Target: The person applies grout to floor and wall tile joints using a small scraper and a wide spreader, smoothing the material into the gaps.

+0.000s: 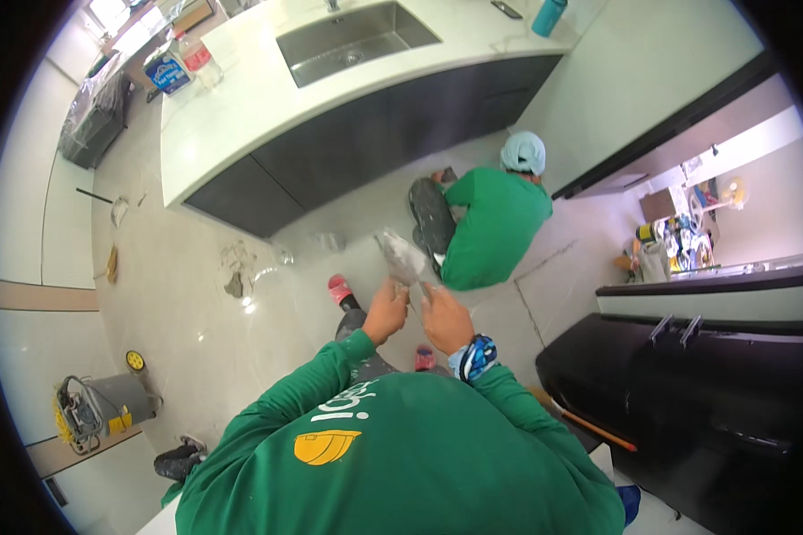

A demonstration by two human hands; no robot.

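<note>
Both of my hands are closed and close together in front of my chest. Between and just beyond them is a flat, pale grey scraper-like tool (404,257), whitish and smeared; motion and glare hide its exact kind. My left hand (387,310) grips it at its near left edge. My right hand (447,319), with a blue patterned band at the wrist, closes around its near right side, where a short narrow part shows by the fingers. Whether this is one tool or two overlapping ones I cannot tell.
A person in a green shirt (501,227) and pale cap crouches just ahead to the right, by the dark cabinets (348,143). The white counter (214,134) holds a sink (357,45). A grey bucket (120,401) stands left; a glossy black fridge-like unit (678,392) is at right.
</note>
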